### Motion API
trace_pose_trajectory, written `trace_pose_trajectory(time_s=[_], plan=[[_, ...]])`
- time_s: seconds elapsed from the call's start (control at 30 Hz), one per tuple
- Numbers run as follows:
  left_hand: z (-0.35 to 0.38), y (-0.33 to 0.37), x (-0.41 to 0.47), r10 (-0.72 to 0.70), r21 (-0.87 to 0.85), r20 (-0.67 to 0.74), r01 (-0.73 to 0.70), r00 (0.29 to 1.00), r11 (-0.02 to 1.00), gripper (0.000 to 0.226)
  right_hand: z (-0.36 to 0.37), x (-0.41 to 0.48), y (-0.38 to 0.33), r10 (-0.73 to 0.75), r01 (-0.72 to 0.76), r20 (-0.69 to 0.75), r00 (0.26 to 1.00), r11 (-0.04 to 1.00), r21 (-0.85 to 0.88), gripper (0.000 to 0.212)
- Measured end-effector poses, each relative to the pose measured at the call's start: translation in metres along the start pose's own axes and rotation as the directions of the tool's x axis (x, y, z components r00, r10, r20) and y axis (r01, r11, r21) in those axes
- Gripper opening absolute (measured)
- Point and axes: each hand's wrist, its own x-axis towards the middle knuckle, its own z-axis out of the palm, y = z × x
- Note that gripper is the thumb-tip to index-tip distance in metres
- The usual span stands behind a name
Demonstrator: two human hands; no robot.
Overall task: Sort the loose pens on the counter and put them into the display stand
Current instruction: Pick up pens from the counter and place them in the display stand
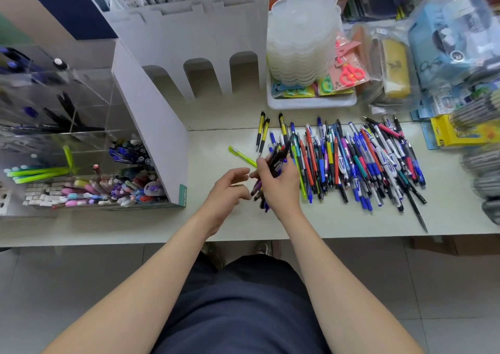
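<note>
your right grip is clenched round a bunch of dark pens. your left grip sits just left of it, fingers loose, holding nothing. right of the bunch, a big mixed pile covers the desk. a green pen and three yellow pens lie just beyond the bunch. the stand, well to the left, holds some pens. by my reading most of the sorting is left.

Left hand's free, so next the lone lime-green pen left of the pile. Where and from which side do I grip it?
Probably pinch the lime-green pen mid-barrel from above, left hand from the left: it lies flat, bare counter around it, its near end by the bundle in the right hand.
</note>
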Motion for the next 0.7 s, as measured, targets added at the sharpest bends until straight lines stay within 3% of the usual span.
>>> trace_pose_trajectory(time_s=[0.07,0.17,0.23,0.37,0.53,0.7], plan=[[0.006,0.009,-0.004,-0.016,-0.166,0.068,0.027,0.998,0.986,0.052,-0.001,-0.006,-0.023,0.052,-0.049,-0.020,0.998,0.990,0.129,0.015],[0.016,0.026,-0.011,-0.060,-0.493,0.159,0.132,0.986,0.860,0.050,0.000,-0.016,-0.053,0.103,-0.104,0.022,0.994,0.924,0.367,0.017],[0.020,0.037,-0.019,-0.066,-0.545,0.222,0.179,0.973,0.819,0.050,0.002,-0.021,-0.067,0.110,-0.109,0.015,0.994,0.930,0.350,0.020],[0.019,0.047,-0.036,0.002,-0.432,0.252,0.111,0.968,0.895,0.042,-0.011,-0.019,-0.082,0.042,-0.044,-0.025,0.999,0.996,-0.081,0.027],[-0.004,0.055,-0.052,-0.003,-0.268,0.358,0.106,0.934,0.958,0.040,-0.027,-0.020,-0.097,0.190,-0.204,0.135,0.973,0.974,0.101,0.032],[-0.008,0.075,-0.061,0.084,-0.054,0.503,-0.066,0.860,0.996,0.048,-0.031,-0.034,-0.110,0.151,-0.200,0.269,0.951,0.966,0.163,0.028]])
